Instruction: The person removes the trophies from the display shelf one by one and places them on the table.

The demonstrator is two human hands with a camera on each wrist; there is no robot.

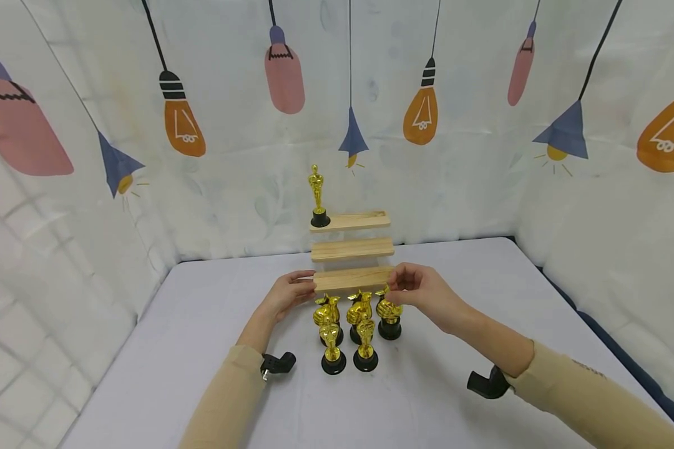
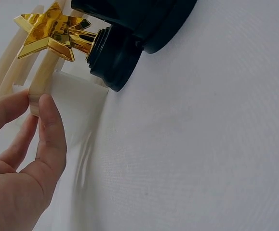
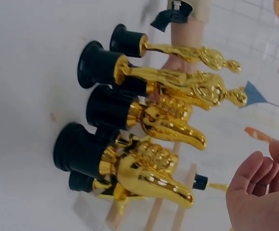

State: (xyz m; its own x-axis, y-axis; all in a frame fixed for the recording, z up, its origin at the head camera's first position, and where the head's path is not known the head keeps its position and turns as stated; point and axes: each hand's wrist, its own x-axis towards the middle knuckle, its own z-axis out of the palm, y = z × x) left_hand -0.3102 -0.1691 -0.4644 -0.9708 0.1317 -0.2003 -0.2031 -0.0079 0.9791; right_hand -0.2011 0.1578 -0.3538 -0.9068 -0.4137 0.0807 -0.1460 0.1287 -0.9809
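Note:
Wooden step shelf [image 1: 352, 249] has three tiers. My left hand [image 1: 288, 294] pinches the left end of its lowest board [image 2: 42, 82] between thumb and fingers. My right hand [image 1: 421, 293] is by that board's right end, above a gold thumbs-up trophy [image 1: 390, 310]; its fingers [image 3: 255, 168] are loosely bent, with nothing visible in them. Two more thumbs-up trophies stand to the left, behind two gold figure trophies [image 1: 331, 346]. A gold star trophy [image 2: 52, 31] shows near the board in the left wrist view. Another figure trophy [image 1: 317, 194] stands upright on the top tier's left end.
A white cloth covers the table [image 1: 427, 399]. Behind it hangs a white curtain [image 1: 247, 206] printed with lamps and bulbs. Black wrist mounts [image 1: 490, 382] are strapped near both sleeves. The trophies stand close together in front of the shelf.

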